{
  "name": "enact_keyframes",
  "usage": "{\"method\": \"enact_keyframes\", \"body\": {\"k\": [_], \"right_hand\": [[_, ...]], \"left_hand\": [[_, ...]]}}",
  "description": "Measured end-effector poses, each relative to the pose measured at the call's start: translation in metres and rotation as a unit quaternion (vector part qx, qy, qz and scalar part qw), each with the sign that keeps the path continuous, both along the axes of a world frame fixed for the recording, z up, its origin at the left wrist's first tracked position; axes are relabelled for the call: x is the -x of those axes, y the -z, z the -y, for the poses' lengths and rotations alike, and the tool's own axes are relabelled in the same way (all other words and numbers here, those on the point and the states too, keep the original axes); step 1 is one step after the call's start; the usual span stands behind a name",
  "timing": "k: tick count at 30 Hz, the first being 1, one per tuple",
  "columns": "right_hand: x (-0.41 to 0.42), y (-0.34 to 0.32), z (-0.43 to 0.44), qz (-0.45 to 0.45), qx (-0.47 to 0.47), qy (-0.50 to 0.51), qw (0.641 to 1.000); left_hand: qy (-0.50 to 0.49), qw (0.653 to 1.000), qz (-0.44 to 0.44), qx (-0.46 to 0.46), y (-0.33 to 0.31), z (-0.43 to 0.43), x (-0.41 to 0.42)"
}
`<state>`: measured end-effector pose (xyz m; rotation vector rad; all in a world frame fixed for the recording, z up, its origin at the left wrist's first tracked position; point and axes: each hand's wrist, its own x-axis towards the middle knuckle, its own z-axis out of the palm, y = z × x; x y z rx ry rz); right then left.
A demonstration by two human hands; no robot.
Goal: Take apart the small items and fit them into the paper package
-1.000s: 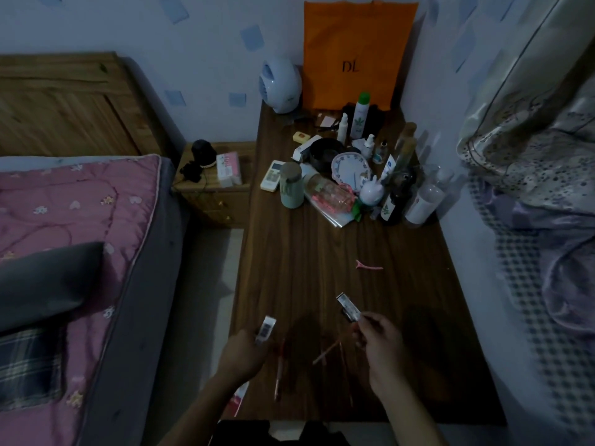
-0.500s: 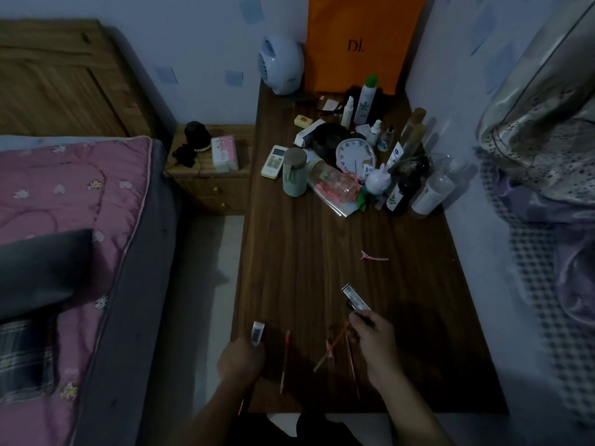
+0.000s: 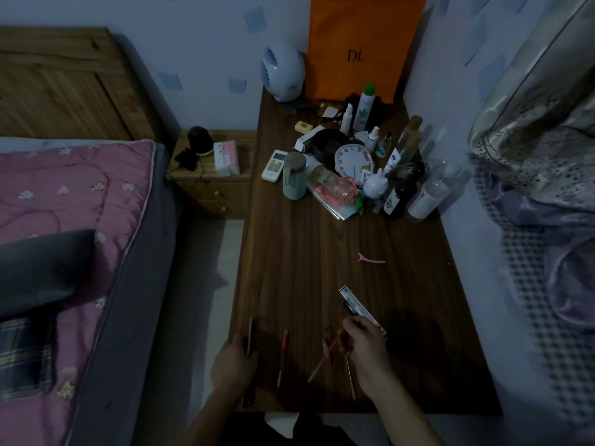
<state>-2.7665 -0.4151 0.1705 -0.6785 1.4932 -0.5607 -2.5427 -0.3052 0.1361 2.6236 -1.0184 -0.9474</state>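
Hands work at the near edge of a dark wooden desk [image 3: 322, 268] in dim light. The right hand [image 3: 367, 346] has its fingers curled round a small flat box [image 3: 357, 305] with a pale printed face — the box sticks out from the fist, up and away, its far end open and dark inside. The left hand [image 3: 233, 362] sits at the desk's near left corner with its fingers closed on a thin flat piece [image 3: 249, 333] seen edge-on, standing nearly upright out of the grip; what the piece is cannot be told in this light.

Between the two hands several thin red sticks lie on the wood. One red stick [image 3: 282, 357] lies alone, roughly pointing away from the person, just right of the left hand. A loose crossed bunch of sticks [image 3: 325, 358] lies just left of and under the right hand, one of them slanting up toward its fingers; whether the fingers touch it cannot be told.

Farther up the desk a pink hair clip [image 3: 370, 259] lies by itself. At the back stand crowded bottles, a white clock face [image 3: 352, 159], a grey-green tumbler [image 3: 294, 180], a remote control [image 3: 273, 165], a small round white fan [image 3: 283, 72] and an orange bag [image 3: 360, 43] against the wall. Left of the desk are a low wooden nightstand [image 3: 209, 181] and a bed with a pink quilt [image 3: 64, 194].
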Motion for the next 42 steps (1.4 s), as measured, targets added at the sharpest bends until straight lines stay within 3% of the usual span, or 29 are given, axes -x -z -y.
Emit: {"method": "enact_keyframes", "body": {"k": [3, 6, 11, 15, 17, 26, 31, 42], "right_hand": [[0.001, -0.006, -0.003, 0.002, 0.008, -0.022, 1.0], [-0.001, -0.011, -0.006, -0.006, 0.022, -0.056, 0.998], [-0.004, -0.017, -0.012, 0.006, 0.03, -0.071, 0.997], [-0.005, -0.023, -0.015, 0.008, 0.041, -0.081, 0.996], [-0.006, -0.025, -0.016, 0.021, 0.037, -0.088, 0.995], [0.003, -0.037, -0.019, 0.04, 0.047, -0.165, 0.984], [0.008, -0.04, -0.026, 0.037, 0.051, -0.199, 0.978], [0.015, -0.029, -0.037, 0.0, 0.106, -0.182, 0.978]], "left_hand": [[-0.008, 0.998, 0.019, 0.057, -0.016, 0.001, 0.012], [-0.008, 0.99, -0.028, 0.137, -0.038, 0.011, 0.037], [0.006, 0.982, -0.087, 0.168, -0.06, 0.023, 0.062], [0.049, 0.956, -0.263, 0.12, -0.068, 0.022, 0.075], [0.064, 0.947, -0.295, 0.111, -0.069, 0.019, 0.085], [0.088, 0.951, -0.255, 0.152, -0.081, 0.019, 0.091], [0.181, 0.948, -0.201, 0.17, -0.088, 0.016, 0.089], [0.153, 0.939, -0.273, 0.143, -0.076, 0.014, 0.089]]}}
